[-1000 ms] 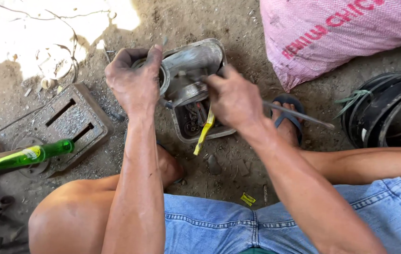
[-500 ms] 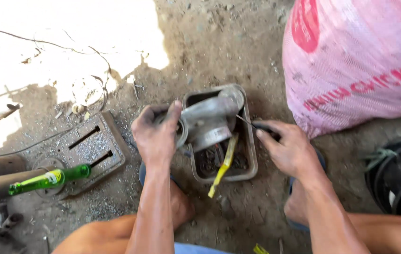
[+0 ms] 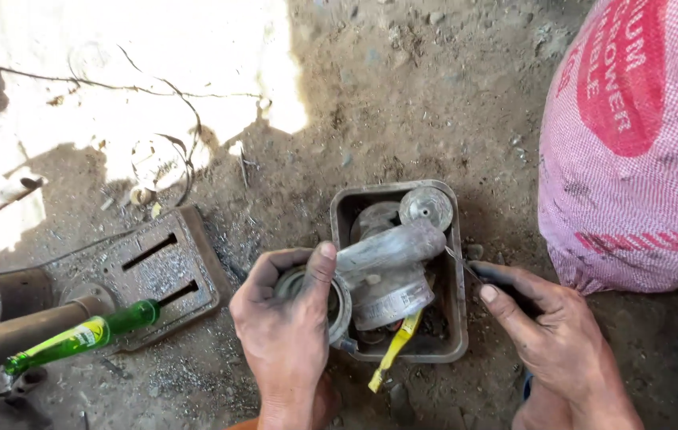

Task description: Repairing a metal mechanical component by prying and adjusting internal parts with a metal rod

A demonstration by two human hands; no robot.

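- Pink woven sack [image 3: 633, 143] with a red round label is standing at the right, just beside the grey tray [image 3: 457, 318].
- I am seeing my left hand [image 3: 291, 334] gripping the metal motor part [image 3: 383, 275] by its round end, over the tray.
- My right hand [image 3: 550, 334] is pinching a thin dark tool [image 3: 474, 275] beside it.
- Green screwdriver handle [image 3: 76, 342] is lying well left.

Head camera looks steeply down, close over dirt ground [image 3: 403, 95].

Dusty grey metal part [image 3: 391, 271] with a yellow strap [image 3: 393, 350] hanging off. Screwdriver [image 3: 76, 341] handle's see-through green, and the sack [image 3: 633, 143] is pink-white weave with red print.
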